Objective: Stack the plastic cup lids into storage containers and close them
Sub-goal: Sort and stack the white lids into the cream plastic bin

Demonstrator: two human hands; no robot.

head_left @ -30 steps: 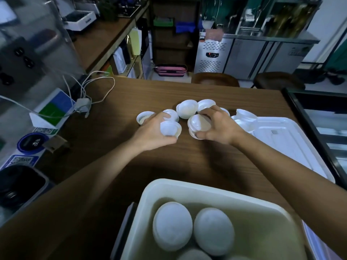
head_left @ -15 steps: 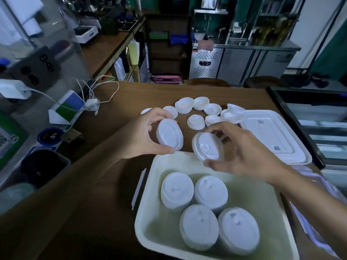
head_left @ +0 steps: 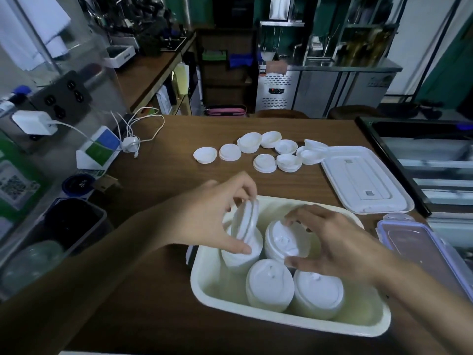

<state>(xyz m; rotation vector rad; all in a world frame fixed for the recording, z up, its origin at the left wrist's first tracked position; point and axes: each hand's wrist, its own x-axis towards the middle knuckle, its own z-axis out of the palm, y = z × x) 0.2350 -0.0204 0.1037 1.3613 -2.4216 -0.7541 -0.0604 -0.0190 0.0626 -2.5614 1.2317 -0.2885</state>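
A white storage container (head_left: 281, 322) stands on the wooden table close to me, with several stacks of white plastic cup lids inside. My left hand (head_left: 215, 219) pinches a few lids (head_left: 246, 221) tilted on edge, just above the rear-left stack (head_left: 243, 257). My right hand (head_left: 340, 244) reaches over the rear-right stack (head_left: 281, 240), with fingertips and thumb round the rim of its top lid. Two more stacks, front-left (head_left: 270, 283) and front-right (head_left: 317, 290), stand untouched. Several loose lids (head_left: 265, 163) lie spread out farther back on the table.
The white container cover (head_left: 363, 180) lies flat at the right, and a clear cover with purple clasps (head_left: 419, 239) lies nearer. A glass display case (head_left: 422, 149) borders the right edge. Charger and cables (head_left: 131, 144) and a black bin (head_left: 74, 224) sit at the left.
Both hands carried lids from the loose group back to the container. They are now lowered inside it, over the two rear stacks. The view tilted down toward the container.
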